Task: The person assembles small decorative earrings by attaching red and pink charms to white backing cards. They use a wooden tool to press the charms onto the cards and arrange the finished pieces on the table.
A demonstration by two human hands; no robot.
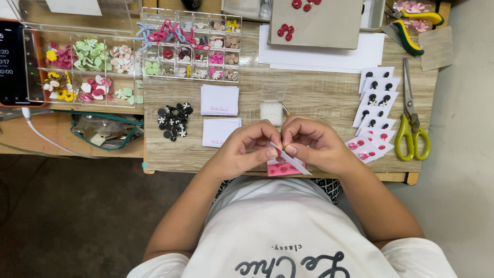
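Both my hands sit closest, low centre at the table (319, 98) edge. Left hand (246, 149) pinches a small white card (291, 159) w/ thumb + forefinger; right hand (314, 141) grips the same card from the other side, fingertips meeting. Card tilts down to the right, just above a pink card (280, 169) w/ pink studs lying at the table edge.

Going left to right: phone (13, 62) at far left, then a clear organiser box (85, 67) w/ flower + heart bits in compartments, a teal pouch (105, 131) below it. Next a pile of black studs (174, 121), two stacks of blank white cards (219, 100), a second clear box (190, 49) behind. Small clear bag (271, 112) just beyond my fingers. Right of the hands: rows of carded earrings (375, 100), black ones above, pink ones nearer me. Yellow scissors (411, 126) at the right edge, pliers (411, 28) top right
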